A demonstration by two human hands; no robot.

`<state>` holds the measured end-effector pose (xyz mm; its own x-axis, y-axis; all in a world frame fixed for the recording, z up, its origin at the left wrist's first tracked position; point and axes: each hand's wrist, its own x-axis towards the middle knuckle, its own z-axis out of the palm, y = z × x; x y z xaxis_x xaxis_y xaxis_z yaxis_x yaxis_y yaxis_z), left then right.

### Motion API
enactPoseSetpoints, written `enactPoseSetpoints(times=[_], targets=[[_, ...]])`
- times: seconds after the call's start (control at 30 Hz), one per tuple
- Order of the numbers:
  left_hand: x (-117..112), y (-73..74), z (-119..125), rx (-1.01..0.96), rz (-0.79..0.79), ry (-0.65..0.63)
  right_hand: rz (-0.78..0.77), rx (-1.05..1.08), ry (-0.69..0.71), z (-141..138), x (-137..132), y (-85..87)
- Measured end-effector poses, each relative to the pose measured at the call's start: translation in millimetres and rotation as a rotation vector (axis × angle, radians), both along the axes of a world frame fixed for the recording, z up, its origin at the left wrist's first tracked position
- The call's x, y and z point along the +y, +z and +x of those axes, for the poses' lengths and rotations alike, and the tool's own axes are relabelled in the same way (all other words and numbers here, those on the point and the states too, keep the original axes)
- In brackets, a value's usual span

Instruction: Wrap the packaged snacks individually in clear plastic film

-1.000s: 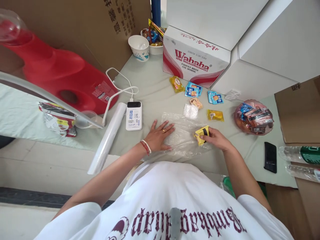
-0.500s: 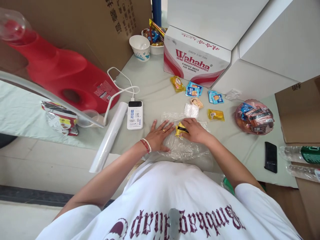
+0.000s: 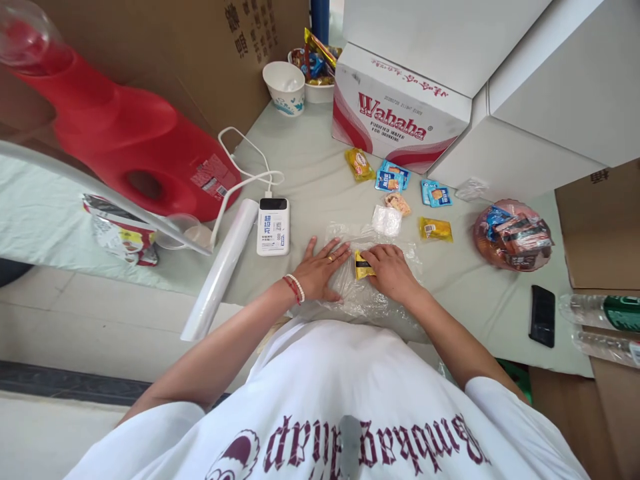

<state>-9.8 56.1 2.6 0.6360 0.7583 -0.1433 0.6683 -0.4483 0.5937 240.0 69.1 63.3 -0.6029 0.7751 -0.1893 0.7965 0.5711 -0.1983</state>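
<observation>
A sheet of clear plastic film (image 3: 360,293) lies crumpled on the table in front of my body. My left hand (image 3: 320,270) presses flat on its left side, fingers spread. On the film sits a small yellow packet (image 3: 363,265) with a black band. My right hand (image 3: 395,272) has its fingers curled over the right part of this packet, hiding some of it. Just beyond the film are a white square wrapper (image 3: 387,220) and a cookie-like piece (image 3: 397,203). Another yellow packet (image 3: 436,229) lies to the right.
A film roll (image 3: 220,270) and a power bank (image 3: 273,227) with a white cable lie left. Blue packets (image 3: 393,176) lie before the Wahaha box (image 3: 400,110). Right are a bowl of snacks (image 3: 483,250) and a phone (image 3: 543,316). A red jug (image 3: 165,133) stands far left.
My right hand and the yellow packet have shifted slightly toward my body, and the fingers are more curled. My left hand stays flat. The whole view has shifted a little.
</observation>
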Motion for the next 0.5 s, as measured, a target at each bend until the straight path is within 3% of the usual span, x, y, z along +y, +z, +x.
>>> enactPoseSetpoints(times=[0.3,0.4,0.5], targets=[[-2,3.5,-5,-0.042,0.009,0.033,-0.040,0.039,-0.015,14,-10,0.6],[-9,10.1,-12,-0.099,0.085,0.075,-0.037,0.194,-0.054,34,-23,6.6],[-20,13.6,-21,-0.162,0.140,0.003,-0.027,0.363,-0.095,64,-52,8.4]])
